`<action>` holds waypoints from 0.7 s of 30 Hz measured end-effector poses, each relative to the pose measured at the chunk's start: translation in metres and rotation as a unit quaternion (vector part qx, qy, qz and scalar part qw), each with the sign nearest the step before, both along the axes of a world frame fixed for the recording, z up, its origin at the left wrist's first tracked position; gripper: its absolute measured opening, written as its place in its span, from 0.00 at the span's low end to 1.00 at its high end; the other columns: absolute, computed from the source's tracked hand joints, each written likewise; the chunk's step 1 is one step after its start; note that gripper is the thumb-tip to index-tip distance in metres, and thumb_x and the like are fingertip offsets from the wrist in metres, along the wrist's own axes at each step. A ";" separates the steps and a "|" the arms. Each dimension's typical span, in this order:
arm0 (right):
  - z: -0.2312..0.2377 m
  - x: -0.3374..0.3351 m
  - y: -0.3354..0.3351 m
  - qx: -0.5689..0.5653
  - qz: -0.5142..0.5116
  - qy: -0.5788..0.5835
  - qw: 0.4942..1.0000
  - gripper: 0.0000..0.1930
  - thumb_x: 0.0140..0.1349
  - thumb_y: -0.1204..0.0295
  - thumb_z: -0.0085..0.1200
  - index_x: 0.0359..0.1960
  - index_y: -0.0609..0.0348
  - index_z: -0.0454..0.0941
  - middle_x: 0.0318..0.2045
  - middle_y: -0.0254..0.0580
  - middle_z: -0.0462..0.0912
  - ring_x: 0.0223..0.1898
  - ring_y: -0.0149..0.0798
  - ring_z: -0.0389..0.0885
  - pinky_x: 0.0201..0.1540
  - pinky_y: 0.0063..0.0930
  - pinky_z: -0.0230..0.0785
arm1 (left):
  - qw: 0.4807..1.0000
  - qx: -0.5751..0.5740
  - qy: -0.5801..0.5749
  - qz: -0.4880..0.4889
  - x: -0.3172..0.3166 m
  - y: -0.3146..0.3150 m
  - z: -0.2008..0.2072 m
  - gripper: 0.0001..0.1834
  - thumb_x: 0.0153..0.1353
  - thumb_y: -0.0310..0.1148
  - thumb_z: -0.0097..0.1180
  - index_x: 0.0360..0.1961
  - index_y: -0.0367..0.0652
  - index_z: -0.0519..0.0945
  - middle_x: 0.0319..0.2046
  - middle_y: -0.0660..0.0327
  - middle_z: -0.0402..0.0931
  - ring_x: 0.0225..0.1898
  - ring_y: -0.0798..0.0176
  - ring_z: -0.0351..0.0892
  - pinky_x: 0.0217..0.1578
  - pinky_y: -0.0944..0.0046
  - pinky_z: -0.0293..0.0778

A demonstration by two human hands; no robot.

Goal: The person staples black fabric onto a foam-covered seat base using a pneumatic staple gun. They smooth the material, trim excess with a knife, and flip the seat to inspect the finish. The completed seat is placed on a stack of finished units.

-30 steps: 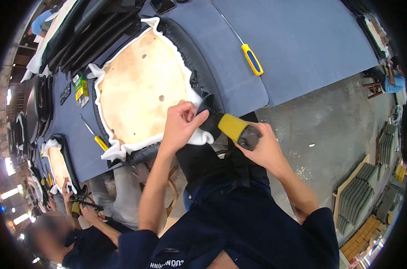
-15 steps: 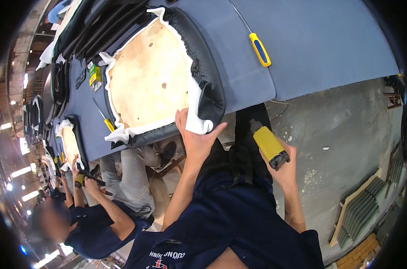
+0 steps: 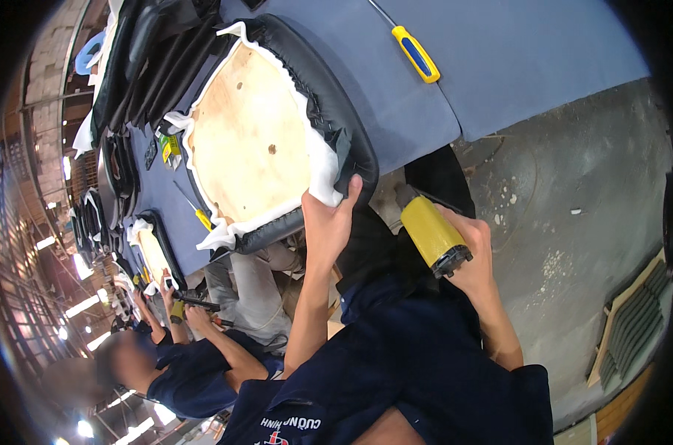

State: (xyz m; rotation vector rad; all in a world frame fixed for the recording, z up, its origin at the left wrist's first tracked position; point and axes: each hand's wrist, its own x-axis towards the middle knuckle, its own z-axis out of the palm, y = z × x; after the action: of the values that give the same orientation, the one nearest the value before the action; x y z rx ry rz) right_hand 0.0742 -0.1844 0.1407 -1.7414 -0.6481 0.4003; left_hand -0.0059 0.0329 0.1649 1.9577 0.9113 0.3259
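Note:
An upholstered seat panel lies with its wooden board [image 3: 244, 148] facing up, edged by white padding [image 3: 323, 167] and a black cover [image 3: 340, 93]. Stitch-like staple marks run along the cover's folded rim. At the near right corner, my left hand [image 3: 327, 222] is closed on the padding and cover, its thumb pressed against the black material. My right hand [image 3: 473, 248] grips a yellow staple gun [image 3: 431, 233] with a black end cap. The gun's nose points toward that corner but is apart from it. My right fingers are partly hidden behind the tool.
A yellow-and-blue screwdriver [image 3: 418, 55] lies on the grey-blue table [image 3: 514, 59]; another screwdriver [image 3: 201, 216] and a small yellow-green box [image 3: 170, 148] are left of the panel. Black covers [image 3: 166, 67] are piled behind. A co-worker [image 3: 203, 363] handles a similar panel [image 3: 155, 248] at left.
My left thumb has come in onto the black cover, and the white padding at the corner is pushed inward. The staple gun is nearer the panel. The whole view has shifted.

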 end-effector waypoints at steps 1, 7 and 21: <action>-0.002 -0.001 0.003 0.013 0.001 0.001 1.000 0.23 0.51 0.71 0.68 0.50 0.69 0.83 0.34 0.58 0.87 0.36 0.59 0.88 0.38 0.36 0.78 | 1.000 -0.014 -0.009 0.005 0.000 0.000 -0.002 0.29 0.64 0.33 0.71 0.61 0.26 0.78 0.47 0.53 0.85 0.48 0.62 0.80 0.56 0.62 0.72; -0.004 -0.002 0.014 0.006 0.019 -0.018 1.000 0.24 0.51 0.73 0.68 0.50 0.73 0.83 0.36 0.60 0.88 0.37 0.58 0.90 0.41 0.34 0.80 | 0.974 0.205 0.092 -0.027 0.005 0.005 0.014 0.21 0.57 0.36 0.76 0.43 0.30 0.85 0.55 0.46 0.80 0.58 0.47 0.74 0.61 0.53 0.70; -0.010 -0.015 0.031 -0.058 0.019 -0.004 0.998 0.24 0.51 0.74 0.69 0.51 0.73 0.83 0.37 0.58 0.89 0.37 0.52 0.91 0.42 0.33 0.79 | 0.978 0.156 -0.022 -0.135 -0.011 0.038 -0.001 0.30 0.48 0.38 0.78 0.51 0.32 0.85 0.72 0.47 0.66 0.78 0.37 0.54 0.78 0.37 0.47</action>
State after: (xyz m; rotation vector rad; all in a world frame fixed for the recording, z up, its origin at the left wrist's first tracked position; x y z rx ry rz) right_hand 0.0591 -0.1536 0.1312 -1.8448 -0.6750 0.4653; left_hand -0.0170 0.0705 0.1637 2.3225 0.5795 0.3684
